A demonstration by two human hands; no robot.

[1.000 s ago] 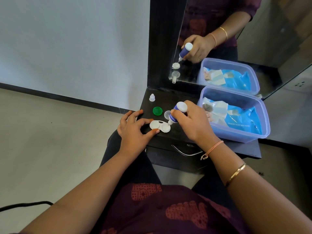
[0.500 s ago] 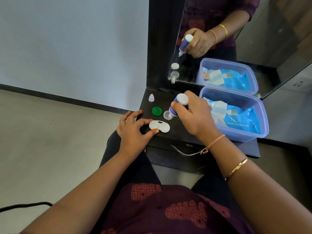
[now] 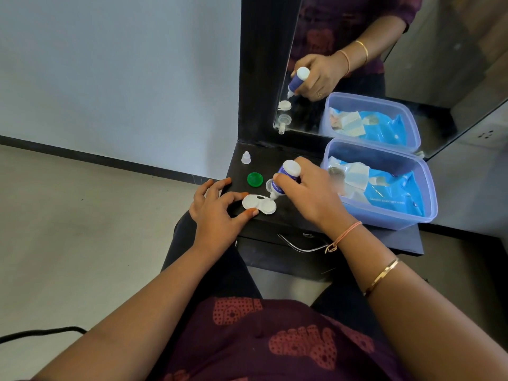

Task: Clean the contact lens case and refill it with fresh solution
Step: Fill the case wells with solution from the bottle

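Brought back down since half a second ago, when it was held over the caps, the nozzle of the small white plastic solution bottle (image 3: 286, 177) with a purple label is now poised at the far rim of the right well of the white twin-well plastic contact lens case (image 3: 259, 205), which lies uncapped near the front edge of the black tabletop (image 3: 264, 160). The bottle is gripped upside down by the right hand (image 3: 308, 198), fingers wrapped round its body. The case is pinched at its 9 o'clock end between thumb and forefinger of the left hand (image 3: 220, 213), the other fingers spread. Refilling is judged to be the step in hand: a gentle squeeze is called for, the tip kept just off the plastic, each well filled short of the brim. Whether liquid is already inside cannot be told. At 12 o'clock of the case a round green plastic cap (image 3: 255, 179) is set, at 1 o'clock a clear round cap (image 3: 268, 185) half hidden by the bottle, and at 3 o'clock a translucent blue plastic box (image 3: 384, 220) of packets.
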